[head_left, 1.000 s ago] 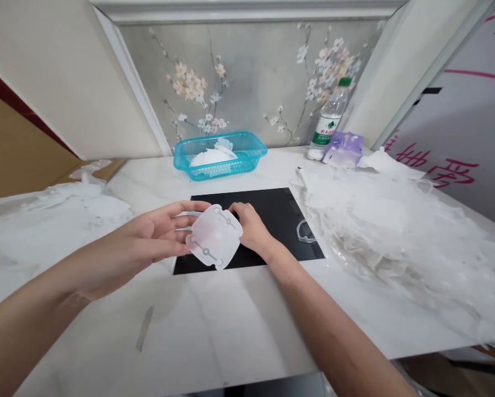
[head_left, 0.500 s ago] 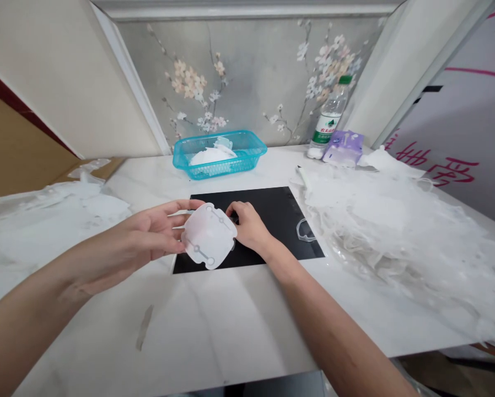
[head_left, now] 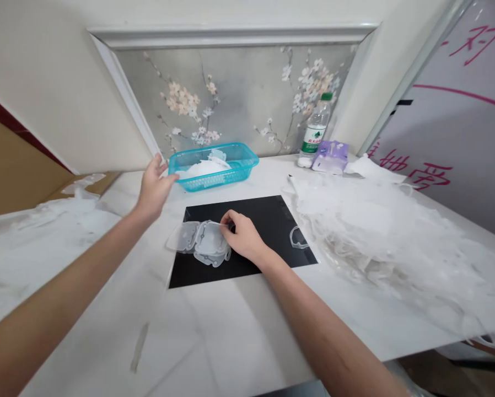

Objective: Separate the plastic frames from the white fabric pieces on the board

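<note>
My left hand (head_left: 152, 186) is at the left end of the turquoise basket (head_left: 212, 182), fingers spread and nothing seen in them. White flat pieces (head_left: 204, 168) lie inside the basket, one close to my fingertips. On the black mat (head_left: 259, 212), my right hand (head_left: 242, 234) pinches the right edge of a translucent plastic sheet (head_left: 211, 238) with several rounded panels. Its left panel overhangs the mat's left edge. My right fingertips are partly hidden behind the hand. A thin clear plastic ring-like piece (head_left: 299, 237) rests at the mat's right side.
A large heap of translucent plastic pieces (head_left: 380, 220) covers the right of the table, and another heap (head_left: 44, 231) lies at the left. A water bottle (head_left: 315, 135) and a purple tissue pack (head_left: 331, 156) stand at the back, by the wall panel.
My left hand has let go of the whitish rounded piece and moved forward to the basket. My right hand stays over the mat, where the translucent sheet now shows. The view has tilted up slightly.
</note>
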Available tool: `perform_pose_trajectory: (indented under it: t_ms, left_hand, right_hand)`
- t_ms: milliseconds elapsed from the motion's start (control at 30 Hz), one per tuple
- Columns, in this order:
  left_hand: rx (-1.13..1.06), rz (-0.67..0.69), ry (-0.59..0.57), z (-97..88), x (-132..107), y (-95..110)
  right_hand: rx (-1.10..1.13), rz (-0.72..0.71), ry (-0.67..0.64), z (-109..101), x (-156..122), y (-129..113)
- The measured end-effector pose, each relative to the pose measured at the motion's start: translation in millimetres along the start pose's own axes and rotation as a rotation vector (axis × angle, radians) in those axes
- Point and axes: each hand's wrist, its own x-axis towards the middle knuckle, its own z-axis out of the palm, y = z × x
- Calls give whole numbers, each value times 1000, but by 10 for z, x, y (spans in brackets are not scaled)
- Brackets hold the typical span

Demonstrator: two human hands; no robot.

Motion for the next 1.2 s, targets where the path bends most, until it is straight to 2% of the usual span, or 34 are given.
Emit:
perform_pose_trajectory:
  t_ms: [67,200,333,467,633,767,867,967,1000,1033,1133,1167,1200]
  left_hand:
    - [37,41,103,117,-222,-175]
    - [263,106,4,249,-612,-505]
    - [295,-8,-129,259,-653,-693]
    - [245,-25,-209,267,-590,-743]
    - [100,-36,-190,258,-641,-709]
    - [-18,-47,-67,288,-680,-679]
    - [-85,-49,-7,323,-696,-635]
    - [-19,21,80,337,-754,-555]
    - [37,76,51,341,-785,-523]
    - [98,142,-43,347,-820,-492]
    - [245,293,-466,391,-921,-418]
    - [267,305,-542,412,-945,-402]
    - [278,298,-557,432,-963,-391]
  right_hand:
    - [118,40,37,21,18,6]
    - [379,160,128,35,71,27]
    - [636,268,209,-23,100,39]
    - [766,261,230,-94,90,28]
    - [694,217,246,-110,84,61]
    - [488,188,309,-133,92,92]
    - [461,219,357,-182,99,80]
    - [419,274,451,-234,107,88]
    - [397,301,492,-248,111,104]
    - [380,330,526,-258,114,126]
    - [394,407,561,-271,126,201]
    - [407,421,562,-270,129,219]
    - [418,431,564,-269,132,230]
